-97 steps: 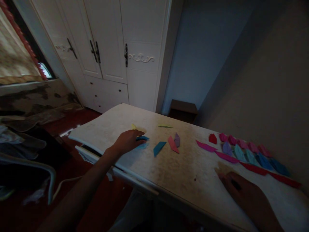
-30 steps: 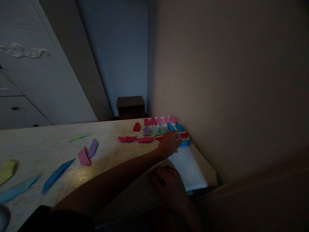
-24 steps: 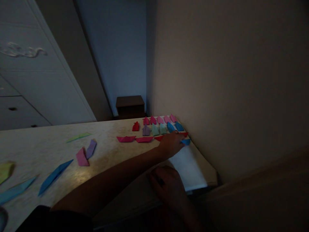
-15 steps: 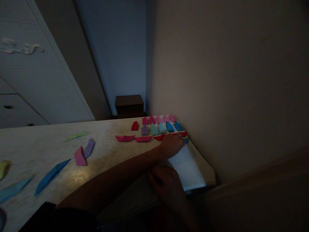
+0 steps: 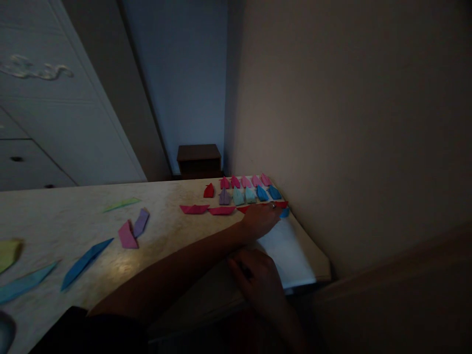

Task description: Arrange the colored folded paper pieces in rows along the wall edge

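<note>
My left hand (image 5: pixel 261 219) reaches across to the right end of the table, fingers closed at a blue folded paper piece (image 5: pixel 284 213). Most of that piece is hidden behind the fingers. Just beyond the hand lie red folded paper strips (image 5: pixel 282 204), partly covered by it. To their left, in the same row, are two pink paper boats (image 5: pixel 194 209). Nearer me, below the left wrist, my right hand (image 5: pixel 258 275) has its fingers curled in; whatever may be in them is too dark to make out. A white sheet (image 5: pixel 291 260) lies beside both hands.
Behind stand rows of small folded paper pieces, pink (image 5: pixel 246 182), light blue (image 5: pixel 238 196) and red (image 5: pixel 208 191). Leftward on the marble-patterned table (image 5: pixel 162 201) lie pink (image 5: pixel 127 235), purple (image 5: pixel 141 222), blue (image 5: pixel 86 263) and green (image 5: pixel 121 204) pieces. A wall (image 5: pixel 332 147) borders the right side.
The view has shifted slightly, so the table's pieces appear a little further right. My left hand stays at the blue piece, and my right hand has barely moved.
</note>
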`<control>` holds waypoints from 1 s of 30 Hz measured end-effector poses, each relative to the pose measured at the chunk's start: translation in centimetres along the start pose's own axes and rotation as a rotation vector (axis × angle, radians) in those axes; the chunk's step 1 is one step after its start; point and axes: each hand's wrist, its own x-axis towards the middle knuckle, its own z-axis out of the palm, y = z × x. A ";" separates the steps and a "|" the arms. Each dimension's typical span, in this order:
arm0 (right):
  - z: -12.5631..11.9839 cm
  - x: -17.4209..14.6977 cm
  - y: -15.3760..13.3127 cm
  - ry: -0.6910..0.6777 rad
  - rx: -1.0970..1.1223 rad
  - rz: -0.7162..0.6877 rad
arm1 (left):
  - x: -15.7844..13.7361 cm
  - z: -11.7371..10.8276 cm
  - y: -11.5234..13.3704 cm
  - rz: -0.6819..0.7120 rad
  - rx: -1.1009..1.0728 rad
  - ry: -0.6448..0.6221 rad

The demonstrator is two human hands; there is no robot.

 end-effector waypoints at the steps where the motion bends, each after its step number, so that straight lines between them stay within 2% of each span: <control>1: 0.0 0.0 0.0 0.000 -0.004 0.003 | 0.0 0.0 -0.1 -0.005 -0.012 -0.016; 4: 0.1 -0.1 0.0 -0.003 -0.013 0.014 | 0.1 0.0 -0.3 0.010 -0.052 -0.052; 8: 0.0 0.0 -0.2 -0.021 -0.021 0.035 | -0.5 -0.8 -0.3 -0.016 -0.131 -0.013; 12: -0.1 0.0 -0.3 -0.029 0.003 0.060 | -2.2 -3.3 -0.6 -0.018 -0.113 0.045; 15: -0.1 0.0 -0.4 -0.044 0.032 0.082 | -4.8 -5.7 -1.1 -0.035 -0.031 0.091; 17: -0.2 -0.1 -0.4 -0.053 0.048 0.096 | -7.4 -7.1 -1.5 -0.084 0.010 0.132; 20: -0.3 -0.2 -0.5 -0.072 0.065 0.121 | -12.9 -8.5 -2.0 -0.160 0.010 0.193; 26: -0.9 0.3 -0.8 -0.142 0.125 0.194 | -25.3 -10.1 -3.3 -0.310 0.038 0.086; 30: -0.3 1.9 -1.8 -0.154 0.144 0.219 | -31.1 -11.4 -4.9 -0.341 -0.026 0.131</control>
